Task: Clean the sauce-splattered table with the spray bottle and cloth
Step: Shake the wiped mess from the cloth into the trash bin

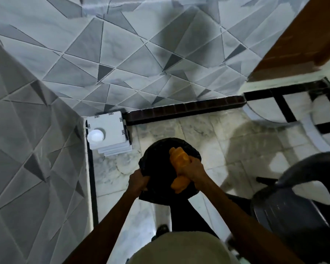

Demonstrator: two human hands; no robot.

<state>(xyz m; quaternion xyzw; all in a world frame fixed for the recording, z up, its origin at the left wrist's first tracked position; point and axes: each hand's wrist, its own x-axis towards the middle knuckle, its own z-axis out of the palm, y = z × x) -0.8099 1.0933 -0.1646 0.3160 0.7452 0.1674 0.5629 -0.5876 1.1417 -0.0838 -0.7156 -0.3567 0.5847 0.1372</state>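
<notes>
Tiled walls (46, 149) close the left and far sides. Open marble floor (227, 134) lies right of the black bin (156, 159), with a dark chair (293, 206) near right. The left hand (138, 181) grips the bin's near-left rim. The right hand (191, 168) clenches an orange item (179, 157), cloth or bottle unclear, over the bin, whose inside is too dark to read.

The bin (156, 162) stands on the floor (208, 134) just before the person. The left hand (138, 181) grips its near-left rim; the right hand (191, 168) holds the cloth (179, 157) over its right half. Behind it to the left, a stack of boxes (111, 124) sits in the wall corner, a round object (96, 135) on top. A chair (293, 206) stands to the right.
</notes>
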